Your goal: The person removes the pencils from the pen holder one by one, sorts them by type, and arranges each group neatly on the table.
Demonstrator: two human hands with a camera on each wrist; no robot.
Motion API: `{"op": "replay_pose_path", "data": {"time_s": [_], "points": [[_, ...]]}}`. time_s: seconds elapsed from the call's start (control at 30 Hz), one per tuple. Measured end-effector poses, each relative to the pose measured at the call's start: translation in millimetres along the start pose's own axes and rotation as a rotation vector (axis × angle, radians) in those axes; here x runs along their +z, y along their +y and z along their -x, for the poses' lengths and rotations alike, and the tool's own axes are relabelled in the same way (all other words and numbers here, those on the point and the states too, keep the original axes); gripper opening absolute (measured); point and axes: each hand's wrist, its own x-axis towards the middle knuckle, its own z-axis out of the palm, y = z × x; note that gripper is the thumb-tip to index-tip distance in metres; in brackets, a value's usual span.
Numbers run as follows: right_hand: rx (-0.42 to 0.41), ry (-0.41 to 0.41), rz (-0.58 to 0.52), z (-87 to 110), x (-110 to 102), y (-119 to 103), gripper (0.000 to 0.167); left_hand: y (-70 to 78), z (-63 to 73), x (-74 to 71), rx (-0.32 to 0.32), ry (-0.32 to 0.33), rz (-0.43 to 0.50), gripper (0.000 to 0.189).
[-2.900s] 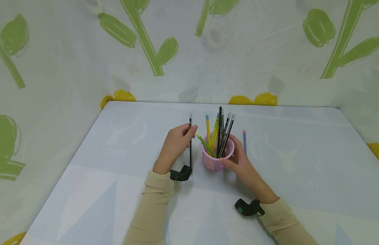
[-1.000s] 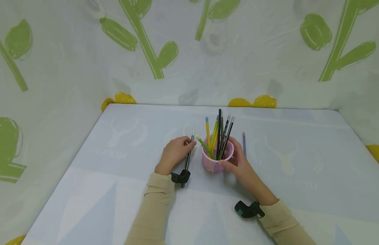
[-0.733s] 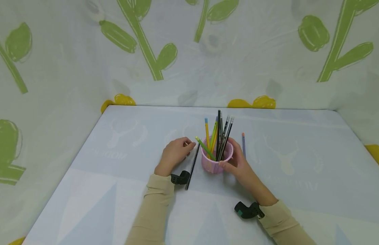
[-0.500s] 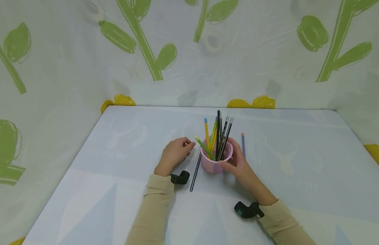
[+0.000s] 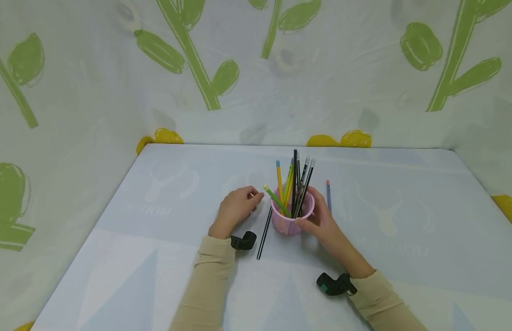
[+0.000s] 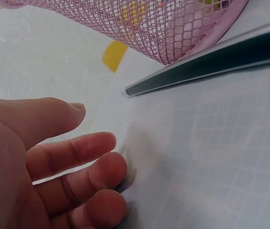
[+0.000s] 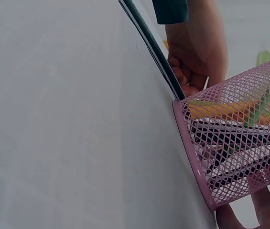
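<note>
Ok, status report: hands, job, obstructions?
Left hand empty. Right hand holding round pink mesh pencil cup. Slim black striped pencil lying loose beside cup. Nothing visibly blocking.

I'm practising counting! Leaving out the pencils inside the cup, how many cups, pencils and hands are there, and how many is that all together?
Pink mesh cup: 1
Black pencil and blue pencil, both outside the cup: 2
Left hand and right hand: 2
Total: 5
</note>
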Motion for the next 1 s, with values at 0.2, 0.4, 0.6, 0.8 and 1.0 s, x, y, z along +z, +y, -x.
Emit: {"op": "replay_pose_path", "data": {"time_s": [0.2,0.4,0.6,0.8,1.0], "points": [[0.011,0.002,0.003,3.5,2.7,-15.6,0.073,-0.2,-0.2,0.4,0.019,0.012,-0.01,0.03],[0.008,0.005,0.009,1.2,0.5,-6.8,0.073,0.6,-0.6,0.8,0.025,0.011,-0.028,0.03],[-0.022,0.006,0.023,-1.4,-1.7,6.4,0.073,0.2,-0.5,1.6,0.023,0.017,-0.036,0.029],[-0.037,0.011,0.031,-1.1,-1.2,6.8,0.072,-1.2,-0.9,3.4,0.033,0.026,-0.049,0.029],[-0.04,0.009,0.034,-1.5,-1.1,7.2,0.072,-1.9,-1.7,4.5,0.038,0.031,-0.053,0.028]]}}
